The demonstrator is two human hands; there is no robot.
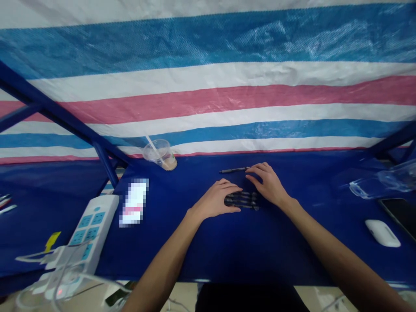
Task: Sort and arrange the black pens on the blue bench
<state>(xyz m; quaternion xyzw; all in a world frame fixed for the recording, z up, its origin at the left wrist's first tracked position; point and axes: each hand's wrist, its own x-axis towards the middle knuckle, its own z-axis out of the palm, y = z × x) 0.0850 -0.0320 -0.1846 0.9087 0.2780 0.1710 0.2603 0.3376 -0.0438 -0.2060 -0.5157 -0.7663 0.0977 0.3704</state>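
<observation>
Several dark pens (244, 200) lie side by side on the blue tabletop (250, 247). My left hand (217, 200) is curled around their left ends, thumb on the near side and fingers on the far side. Beyond this group, a single dark pen (233, 170) lies roughly crosswise on the table. The fingertips of my right hand (268, 182) are on its right end, with the thumb bent below. Part of the grouped pens is hidden under my left hand.
At the back left stands a plastic cup (160, 154) with a straw. A blurred-out bright phone-like item (134, 203) and a power strip (94, 234) lie left. On the right are a white earbud case (382, 233), a dark phone (401, 214) and a clear plastic container (386, 180).
</observation>
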